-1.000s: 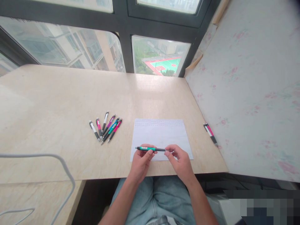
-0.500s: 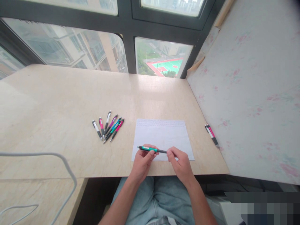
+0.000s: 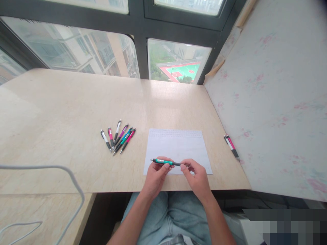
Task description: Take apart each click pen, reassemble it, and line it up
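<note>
A teal and black pen lies level between my two hands, just above the near edge of a white sheet of paper. My left hand is closed round the teal barrel. My right hand pinches the pen's dark tip end. The sheet carries faint writing along its top edge. To the left of the sheet lies a fan of several pens in pink, purple, teal and white.
Two more pens lie at the table's right edge beside a floral-patterned wall panel. The beige table runs to a dark-framed window. A white wire frame shows at lower left. My jeans are below the table edge.
My hands and the pen have barely shifted. The right fingers have slid slightly along the pen's tip end. The view itself has drifted a little.
</note>
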Tool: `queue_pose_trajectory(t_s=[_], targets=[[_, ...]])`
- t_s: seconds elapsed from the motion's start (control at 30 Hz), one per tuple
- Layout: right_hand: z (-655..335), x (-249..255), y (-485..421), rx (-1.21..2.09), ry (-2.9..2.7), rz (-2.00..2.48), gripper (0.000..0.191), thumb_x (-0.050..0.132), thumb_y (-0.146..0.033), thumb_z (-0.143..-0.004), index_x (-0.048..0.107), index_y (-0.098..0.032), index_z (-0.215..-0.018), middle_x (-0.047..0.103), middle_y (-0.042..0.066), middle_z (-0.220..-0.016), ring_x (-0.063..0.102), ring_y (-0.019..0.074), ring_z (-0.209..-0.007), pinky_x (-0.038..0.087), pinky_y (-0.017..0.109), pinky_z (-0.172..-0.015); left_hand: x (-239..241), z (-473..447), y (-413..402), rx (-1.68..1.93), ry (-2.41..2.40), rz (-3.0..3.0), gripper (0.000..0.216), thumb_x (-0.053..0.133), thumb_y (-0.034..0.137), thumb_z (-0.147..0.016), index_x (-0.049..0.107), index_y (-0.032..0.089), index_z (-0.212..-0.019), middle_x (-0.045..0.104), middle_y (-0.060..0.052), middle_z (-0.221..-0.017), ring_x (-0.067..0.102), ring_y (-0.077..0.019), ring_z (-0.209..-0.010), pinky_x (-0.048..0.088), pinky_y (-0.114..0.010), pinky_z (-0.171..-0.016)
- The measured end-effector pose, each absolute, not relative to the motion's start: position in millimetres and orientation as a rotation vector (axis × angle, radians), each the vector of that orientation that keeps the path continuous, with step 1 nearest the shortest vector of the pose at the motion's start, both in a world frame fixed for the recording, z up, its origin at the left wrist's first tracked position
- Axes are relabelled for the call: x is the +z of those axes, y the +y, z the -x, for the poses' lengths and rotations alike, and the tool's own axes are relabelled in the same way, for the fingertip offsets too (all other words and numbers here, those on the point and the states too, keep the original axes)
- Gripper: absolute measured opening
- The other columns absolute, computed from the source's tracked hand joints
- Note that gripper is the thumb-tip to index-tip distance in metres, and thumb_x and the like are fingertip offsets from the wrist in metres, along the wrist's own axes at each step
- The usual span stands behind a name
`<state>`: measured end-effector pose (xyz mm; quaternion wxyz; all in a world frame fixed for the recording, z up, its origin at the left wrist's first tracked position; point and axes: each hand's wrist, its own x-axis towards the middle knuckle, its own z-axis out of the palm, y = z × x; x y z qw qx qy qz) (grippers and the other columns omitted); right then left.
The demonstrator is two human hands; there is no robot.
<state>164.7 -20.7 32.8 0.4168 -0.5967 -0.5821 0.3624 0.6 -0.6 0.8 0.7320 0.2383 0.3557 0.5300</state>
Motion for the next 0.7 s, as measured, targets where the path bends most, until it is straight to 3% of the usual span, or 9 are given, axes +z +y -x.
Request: queue_pose_trajectory(t_s=[0.37,0.57,0.7], targets=[[-164.6,31.2,-21.0,0.819,-1.519,1.508,0.034,0.051,-0.038,-0.097,0.062,-0.018,-0.071,0.056,-0.002,-0.062,0.052,0.0133,-0.061,0.040,0.024,-0.061,-2.6,-0.3,-0.8,1.179,0.794,-0.575,0.014,0.076,0.027,-0.081,0.073,0.016,-0.089,0.069,-0.004,-0.084,0.061,-0.0128,-0.077,0.047,-0.023,-0.073],[-166.0,28.2,-23.6,0.907,-1.525,1.530,0.036,0.051,-0.038,-0.097,0.059,-0.018,-0.068,0.055,-0.003,-0.061,0.052,0.0126,-0.060,0.040,0.024,-0.060,-3.6,-2.2,-0.9,1.196,0.785,-0.548,0.013,0.077,0.025,-0.080,0.073,0.016,-0.089,0.069,-0.003,-0.086,0.061,-0.0119,-0.076,0.048,-0.024,-0.076],[-166.1,29.7,-26.8,0.998,-1.602,1.479,0.028,0.052,-0.032,-0.096,0.062,-0.019,-0.074,0.062,-0.001,-0.069,0.057,0.0142,-0.067,0.043,0.025,-0.064,-3.8,-3.3,-1.1,1.214,0.818,-0.505,0.020,0.078,0.025,-0.078,0.072,0.018,-0.096,0.071,-0.004,-0.089,0.062,-0.0134,-0.081,0.049,-0.026,-0.077]])
